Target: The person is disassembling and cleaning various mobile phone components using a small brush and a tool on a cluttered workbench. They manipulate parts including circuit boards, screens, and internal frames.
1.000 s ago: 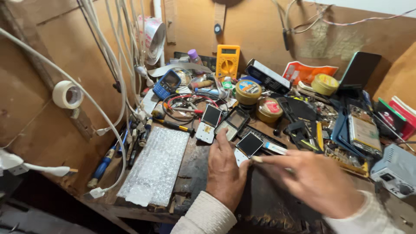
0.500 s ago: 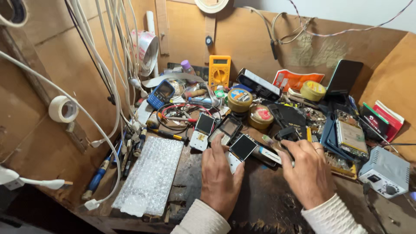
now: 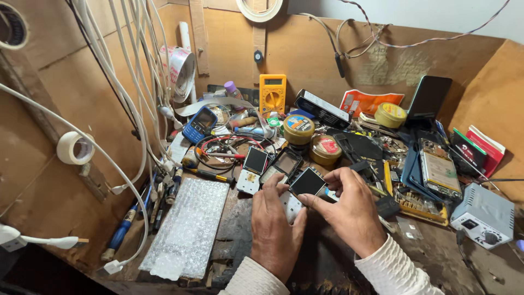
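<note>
Held thing: a small square black display panel [image 3: 308,182], glossy, tilted, sitting between both hands near the middle of the cluttered wooden table [image 3: 436,257].
Left hand [image 3: 275,226]: fingers curled, thumb and fingertips pinching the panel's left edge; beneath it lies a pale phone keypad body [image 3: 292,206].
Right hand [image 3: 352,210]: fingers bent narrow, gripping the panel's right and upper edge.
Just beyond: a small white keypad phone with a dark screen [image 3: 252,169] and a black open phone frame [image 3: 283,164], side by side, just behind the panel.
Left edge of the table: a sheet of clear bubble wrap [image 3: 187,229], with blue-handled screwdrivers [image 3: 124,232] beside it.
Back: a yellow multimeter [image 3: 272,93] leaning on the wall, two round tins [image 3: 311,139] in front of it.
Right edge: a grey box-shaped unit with a knob [image 3: 483,214]; an opened phone in a blue tray [image 3: 436,172] near it.
</note>
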